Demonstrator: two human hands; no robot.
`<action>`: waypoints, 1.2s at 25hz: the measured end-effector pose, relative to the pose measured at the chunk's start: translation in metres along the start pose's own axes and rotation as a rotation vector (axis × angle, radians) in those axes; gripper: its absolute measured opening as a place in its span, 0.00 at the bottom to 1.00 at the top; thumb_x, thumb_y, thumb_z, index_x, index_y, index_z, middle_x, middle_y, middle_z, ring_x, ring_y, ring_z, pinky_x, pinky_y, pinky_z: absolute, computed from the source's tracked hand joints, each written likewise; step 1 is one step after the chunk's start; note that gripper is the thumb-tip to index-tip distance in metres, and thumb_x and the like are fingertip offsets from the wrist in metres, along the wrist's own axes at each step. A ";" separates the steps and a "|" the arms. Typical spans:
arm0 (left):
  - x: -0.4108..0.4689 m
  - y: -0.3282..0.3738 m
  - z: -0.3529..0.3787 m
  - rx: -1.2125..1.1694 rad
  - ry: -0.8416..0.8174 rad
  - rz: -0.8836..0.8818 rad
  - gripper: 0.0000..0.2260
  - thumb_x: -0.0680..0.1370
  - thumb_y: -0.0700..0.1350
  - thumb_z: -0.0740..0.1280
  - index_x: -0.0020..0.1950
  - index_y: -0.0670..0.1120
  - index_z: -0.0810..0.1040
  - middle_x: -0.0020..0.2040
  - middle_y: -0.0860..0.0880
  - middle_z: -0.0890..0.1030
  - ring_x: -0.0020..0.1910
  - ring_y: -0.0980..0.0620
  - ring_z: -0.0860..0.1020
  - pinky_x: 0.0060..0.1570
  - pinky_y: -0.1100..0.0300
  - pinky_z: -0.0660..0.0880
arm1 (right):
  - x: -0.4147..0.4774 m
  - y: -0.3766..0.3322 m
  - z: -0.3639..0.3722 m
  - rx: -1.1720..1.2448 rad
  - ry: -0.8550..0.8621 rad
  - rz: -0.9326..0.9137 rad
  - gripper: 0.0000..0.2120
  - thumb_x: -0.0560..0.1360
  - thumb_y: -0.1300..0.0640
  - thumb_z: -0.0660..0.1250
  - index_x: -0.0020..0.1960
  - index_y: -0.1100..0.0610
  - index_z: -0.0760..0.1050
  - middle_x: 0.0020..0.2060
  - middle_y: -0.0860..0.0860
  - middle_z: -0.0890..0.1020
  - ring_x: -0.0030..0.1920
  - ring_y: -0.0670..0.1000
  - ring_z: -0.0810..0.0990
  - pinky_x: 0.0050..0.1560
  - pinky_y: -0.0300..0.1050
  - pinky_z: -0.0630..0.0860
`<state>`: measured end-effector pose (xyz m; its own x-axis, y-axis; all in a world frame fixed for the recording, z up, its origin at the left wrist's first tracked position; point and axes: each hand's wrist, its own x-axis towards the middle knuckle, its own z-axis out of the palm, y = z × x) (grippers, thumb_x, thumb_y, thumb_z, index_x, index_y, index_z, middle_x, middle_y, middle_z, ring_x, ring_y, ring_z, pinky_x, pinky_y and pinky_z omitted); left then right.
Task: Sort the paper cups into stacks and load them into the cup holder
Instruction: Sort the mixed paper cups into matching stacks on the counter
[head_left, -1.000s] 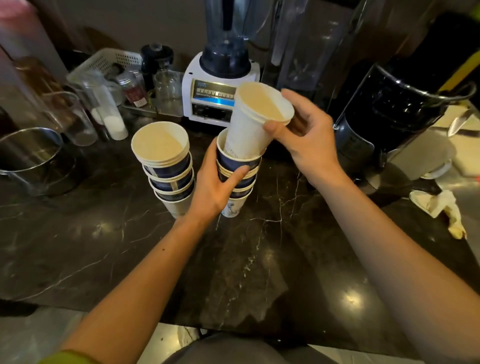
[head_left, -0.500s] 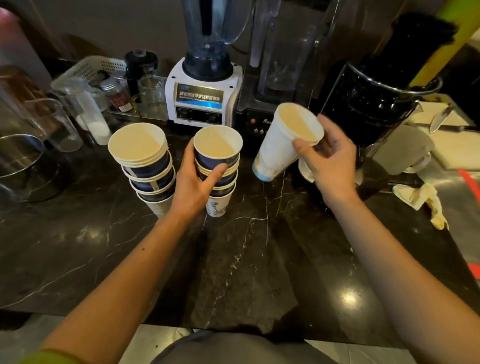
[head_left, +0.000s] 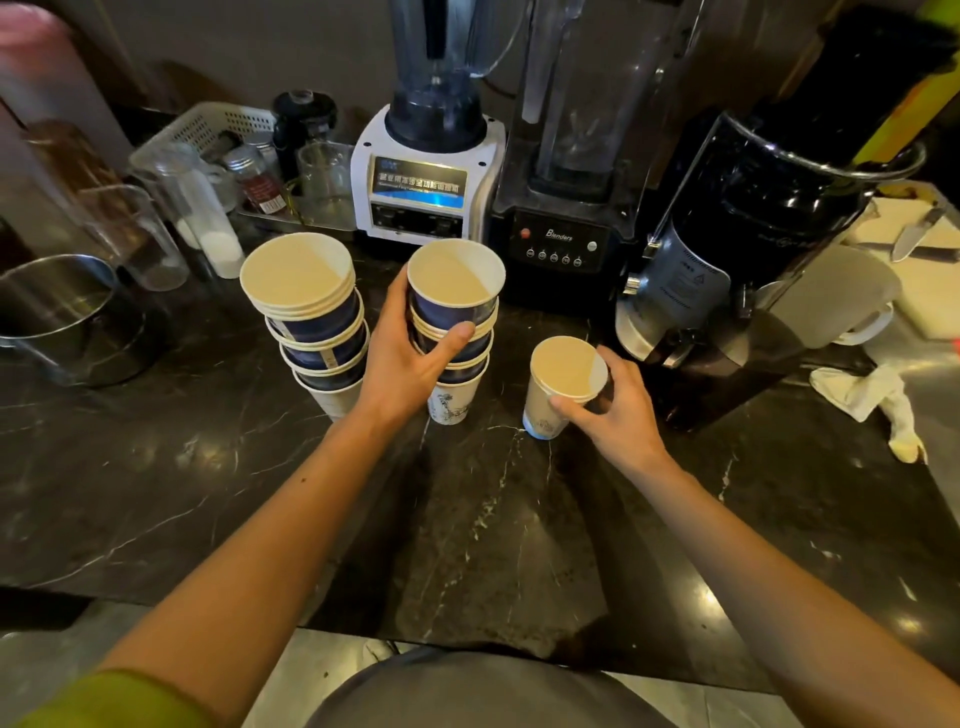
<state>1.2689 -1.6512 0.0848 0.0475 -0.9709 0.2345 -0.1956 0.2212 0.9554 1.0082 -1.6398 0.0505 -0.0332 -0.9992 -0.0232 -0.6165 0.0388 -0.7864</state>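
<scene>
Landmark: white blender (head_left: 427, 171), standing at the back of the dark marble counter (head_left: 483, 545).

1. Middle cup stack (head_left: 454, 332): nested paper cups, mostly dark blue with a white patterned cup at the bottom. Upright on the counter directly in front of the white blender. Left hand (head_left: 410, 358) wraps it from its left side, thumb across the front; grip closed on the stack.

2. Left cup stack (head_left: 311, 322): taller pile of nested blue cups with a white cup lowest, leaning slightly. In front of and to the left of the white blender, just beside the middle stack, with the left hand between them. Not held.

3. Small white cup stack (head_left: 561, 387): a few white cups with a blue base band, tilted a little; whether the base rests on the counter cannot be told. In front of and to the right of the white blender, near the middle stack but apart from it. Right hand (head_left: 618, 415) holds it near the rim, fingers curled around the far side; grip closed on it.

4. Black blender (head_left: 571, 197): immediately right of the white blender.

5. Black coffee grinder (head_left: 753, 249): further right.

6. White basket (head_left: 208, 127) with jars: left of the white blender.

7. Steel pot (head_left: 57, 317): far left.

8. Crumpled cloth (head_left: 867, 400): far right.
</scene>
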 end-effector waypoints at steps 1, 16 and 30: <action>-0.001 -0.001 -0.002 0.007 0.002 -0.003 0.39 0.72 0.57 0.73 0.77 0.53 0.57 0.72 0.58 0.69 0.70 0.61 0.69 0.68 0.59 0.70 | 0.000 0.000 0.001 -0.001 -0.014 0.003 0.43 0.68 0.46 0.78 0.75 0.52 0.61 0.68 0.49 0.67 0.69 0.50 0.66 0.68 0.58 0.71; -0.007 -0.017 -0.001 0.091 -0.013 -0.072 0.36 0.74 0.51 0.73 0.77 0.55 0.57 0.65 0.71 0.67 0.64 0.76 0.67 0.59 0.77 0.68 | 0.021 -0.092 -0.013 0.077 -0.122 -0.305 0.51 0.64 0.31 0.73 0.78 0.43 0.52 0.77 0.44 0.60 0.75 0.41 0.59 0.70 0.41 0.59; -0.012 -0.017 0.003 0.121 -0.042 -0.058 0.35 0.74 0.51 0.72 0.75 0.60 0.56 0.63 0.77 0.68 0.62 0.80 0.65 0.56 0.81 0.66 | -0.003 -0.142 -0.079 0.312 0.347 -0.465 0.40 0.70 0.44 0.76 0.74 0.59 0.64 0.61 0.38 0.75 0.63 0.36 0.74 0.62 0.33 0.72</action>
<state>1.2684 -1.6441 0.0648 0.0214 -0.9853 0.1694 -0.3102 0.1545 0.9380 1.0334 -1.6413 0.2106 -0.1027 -0.8472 0.5212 -0.3722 -0.4532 -0.8100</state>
